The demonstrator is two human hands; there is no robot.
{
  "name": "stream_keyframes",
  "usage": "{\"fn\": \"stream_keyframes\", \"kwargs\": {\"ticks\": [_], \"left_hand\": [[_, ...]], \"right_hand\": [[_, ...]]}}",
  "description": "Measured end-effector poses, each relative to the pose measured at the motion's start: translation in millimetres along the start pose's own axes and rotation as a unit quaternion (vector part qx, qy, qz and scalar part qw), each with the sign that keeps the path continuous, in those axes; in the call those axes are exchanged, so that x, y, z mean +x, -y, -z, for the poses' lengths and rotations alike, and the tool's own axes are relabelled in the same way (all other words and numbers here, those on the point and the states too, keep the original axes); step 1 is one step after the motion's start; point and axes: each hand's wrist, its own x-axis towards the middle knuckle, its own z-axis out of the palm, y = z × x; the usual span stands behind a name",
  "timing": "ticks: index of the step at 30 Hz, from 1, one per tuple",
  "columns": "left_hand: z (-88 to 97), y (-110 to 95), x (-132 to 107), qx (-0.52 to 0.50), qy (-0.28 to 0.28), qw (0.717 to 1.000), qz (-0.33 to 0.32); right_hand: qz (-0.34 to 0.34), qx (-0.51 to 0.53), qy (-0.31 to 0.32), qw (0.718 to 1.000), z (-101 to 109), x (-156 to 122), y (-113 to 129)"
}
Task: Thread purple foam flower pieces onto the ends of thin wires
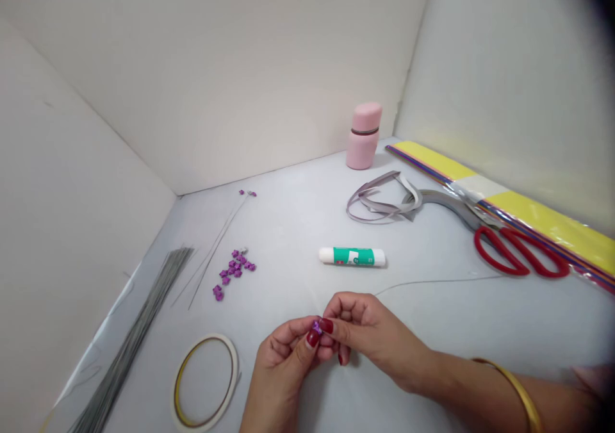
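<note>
My left hand point(283, 362) and my right hand point(369, 334) meet near the table's front edge, fingertips pinched together on a tiny purple paper star point(316, 325). A thin wire point(442, 281) runs from my right hand's fingers off to the right across the table. Several more purple stars point(234, 271) lie in a small heap to the left. Two thin wires with stars on their tips point(225, 237) lie beside that heap.
A green and white glue stick point(352, 257) lies in the middle. Red-handled scissors point(504, 244), grey paper strips point(384, 199), a pink container point(364, 136) and a yellow paper pack point(519, 205) sit right. A tape roll point(205, 382) and a wire bundle point(139, 330) lie left.
</note>
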Motion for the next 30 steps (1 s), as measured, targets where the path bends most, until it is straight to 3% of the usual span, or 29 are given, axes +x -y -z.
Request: {"fn": "stream_keyframes", "kwargs": {"ticks": [6, 15, 23, 30], "left_hand": [[-0.4, -1.8, -0.9, -0.028, 0.022, 0.999, 0.031], [-0.3, 0.4, -0.7, 0.029, 0.029, 0.999, -0.012], [-0.4, 0.3, 0.2, -0.048, 0.047, 0.998, 0.019], [-1.0, 2.5, -1.6, -0.043, 0.035, 0.998, 0.015]], "right_hand": [[-0.014, -0.008, 0.002, 1.000, 2.6, 1.5, 0.6], [-0.016, -0.001, 0.026, 1.000, 2.0, 1.5, -1.1], [-0.023, 0.002, 0.044, 0.999, 5.5, 3.3, 0.0], [-0.033, 0.007, 0.046, 0.998, 4.3, 2.8, 2.9]]}}
